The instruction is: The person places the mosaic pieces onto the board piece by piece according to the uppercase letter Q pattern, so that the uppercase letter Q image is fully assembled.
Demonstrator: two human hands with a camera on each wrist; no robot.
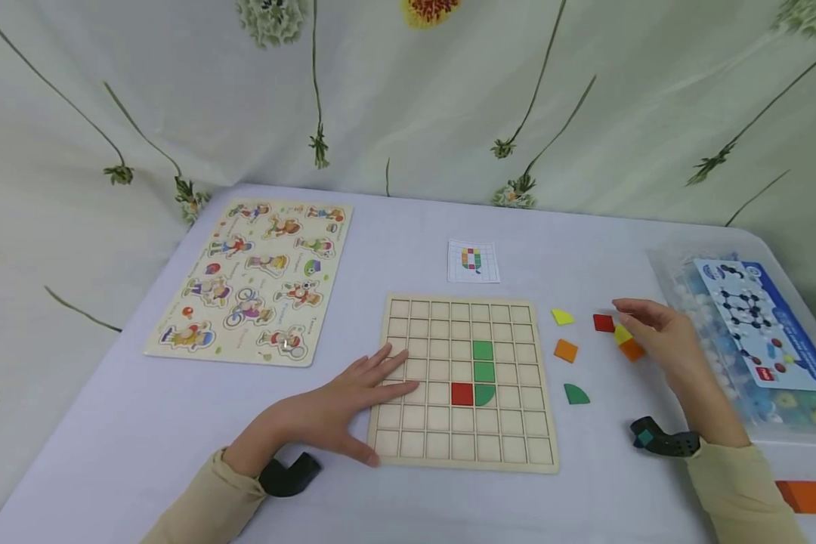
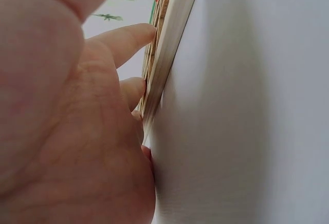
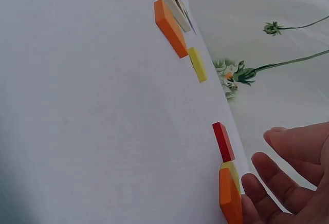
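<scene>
A wooden grid board [image 1: 418,436] lies in the middle of the table. Set in its cells are two green squares [image 1: 483,361], a green quarter-circle tile [image 1: 483,394] and a red square [image 1: 462,394]. My left hand [image 1: 333,408] rests with spread fingers on the board's left side, thumb by its near corner. To the right, my right hand [image 1: 669,344] hovers beside a loose red tile [image 1: 604,323], a yellow tile [image 1: 622,334] and an orange tile [image 3: 230,196]. Its fingers are loosely bent, thumb apart, and nothing shows between them.
Between board and right hand lie a yellow piece [image 1: 562,316], an orange square [image 1: 566,350] and a green quarter-circle [image 1: 576,394]. A pattern card [image 1: 473,261] lies behind the board. A picture puzzle [image 1: 245,261] is at left; a clear plastic box [image 1: 666,279] and orange block [image 1: 812,497] at right.
</scene>
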